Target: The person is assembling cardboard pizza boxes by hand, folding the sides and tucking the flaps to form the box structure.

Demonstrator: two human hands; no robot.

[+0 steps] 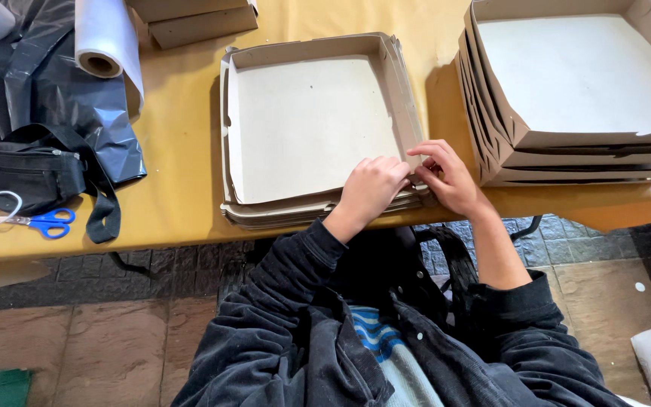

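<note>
Both my left hand [371, 187] and right hand [450, 177] pinch the cardboard tray's [307, 120] near-right corner; light, stiff board, creases easily; hold by the rim.

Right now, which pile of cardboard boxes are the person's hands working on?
The middle stack of flat boxes: both the left hand and right hand press its near right corner. The taller stack at right stands untouched.
</note>
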